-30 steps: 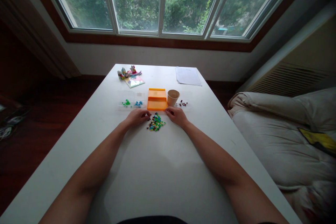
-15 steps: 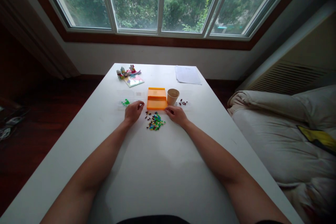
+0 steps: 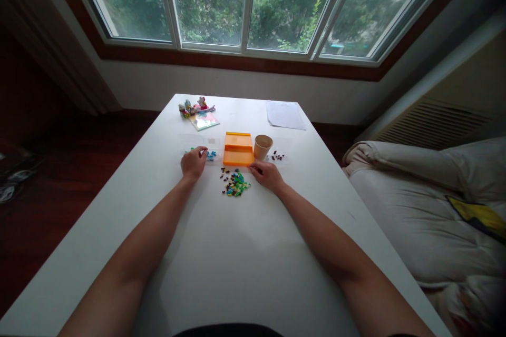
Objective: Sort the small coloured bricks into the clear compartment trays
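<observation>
My left hand (image 3: 193, 163) is over the left clear plastic tray (image 3: 214, 143), thumb and fingers pinched together. Whatever may be between those fingertips is too small to make out. Blue pieces (image 3: 211, 155) lie in that tray just right of the fingers, and the hand mostly covers some green ones. By the near right corner of the orange tray (image 3: 239, 157), my right hand (image 3: 266, 175) rests with its fingers closed; their contents are hidden. Between the hands, a pile of small colourful building bricks (image 3: 236, 184) lies on the white table (image 3: 245, 253), brown ones at its left edge.
A brown paper cup (image 3: 263, 146) stands right of the orange tray. Beyond it, dark brown pieces (image 3: 278, 156) lie in another clear tray. Toy figures (image 3: 195, 107) and a colourful card (image 3: 204, 121) sit far left; paper sheets (image 3: 285, 115) lie far right. A sofa (image 3: 395, 195) flanks the table.
My left hand has shifted left over the clear tray, covering most of the green pieces and uncovering the blue ones. My right hand stays by the orange tray. The view has shifted slightly.
</observation>
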A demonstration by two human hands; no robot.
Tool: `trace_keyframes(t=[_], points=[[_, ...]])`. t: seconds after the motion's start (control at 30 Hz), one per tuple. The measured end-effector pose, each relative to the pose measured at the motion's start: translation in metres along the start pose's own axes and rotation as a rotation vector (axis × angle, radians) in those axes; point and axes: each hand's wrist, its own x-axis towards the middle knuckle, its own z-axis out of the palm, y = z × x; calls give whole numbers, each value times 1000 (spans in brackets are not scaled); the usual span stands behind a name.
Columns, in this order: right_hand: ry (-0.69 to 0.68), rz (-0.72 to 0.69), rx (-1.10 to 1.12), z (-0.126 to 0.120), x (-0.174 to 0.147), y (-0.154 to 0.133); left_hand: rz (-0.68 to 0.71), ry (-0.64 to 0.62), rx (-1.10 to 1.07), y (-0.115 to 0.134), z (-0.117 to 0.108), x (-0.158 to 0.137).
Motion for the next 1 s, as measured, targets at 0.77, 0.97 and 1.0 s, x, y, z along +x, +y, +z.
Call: trace_keyframes(t=[0.77,0.97,1.0], points=[[-139,-153,-165,10,2,-24,422,-337,19,14,11,-30],[-110,-181,-91,8,0,-17,498,-337,-8,16,10,-32],[-103,-183,-82,7,0,-17,508,-338,-13,17,10,-32]])
